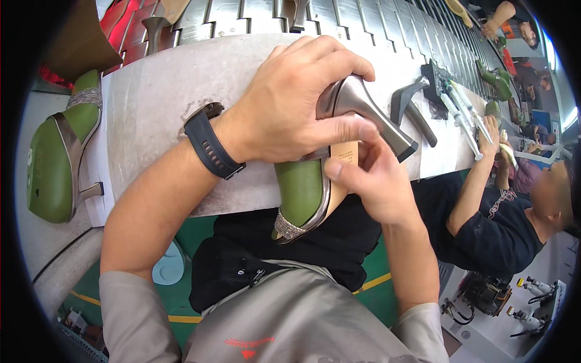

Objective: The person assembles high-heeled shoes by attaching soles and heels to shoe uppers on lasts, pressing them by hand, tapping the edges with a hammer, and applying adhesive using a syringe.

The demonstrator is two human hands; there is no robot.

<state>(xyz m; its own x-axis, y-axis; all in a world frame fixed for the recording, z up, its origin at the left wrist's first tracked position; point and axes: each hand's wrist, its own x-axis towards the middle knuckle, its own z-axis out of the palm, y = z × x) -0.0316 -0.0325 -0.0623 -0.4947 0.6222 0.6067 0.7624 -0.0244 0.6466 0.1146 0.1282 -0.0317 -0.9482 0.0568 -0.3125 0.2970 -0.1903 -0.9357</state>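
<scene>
A high-heeled sandal on a green shoe last [299, 190] is held over the table's near edge, its toe with a glittering strap pointing toward me. My left hand [290, 100] wraps around the heel end, its thumb lying along the base of the bronze metallic heel [378, 121]. My right hand [384, 181] closes on the tan sole side, thumb pressed near the sole edge; its other fingertips are partly hidden behind the left thumb. Just right of the heel lies a black-handled hammer [416, 112].
Another sandal on a green last [54, 166] rests at the far left. Several syringes [463, 118] lean by a black holder [434, 91] at the right. Beyond the worktable [157, 103] runs a metal slat conveyor [254, 15] with shoes. A co-worker [502, 224] sits close on the right.
</scene>
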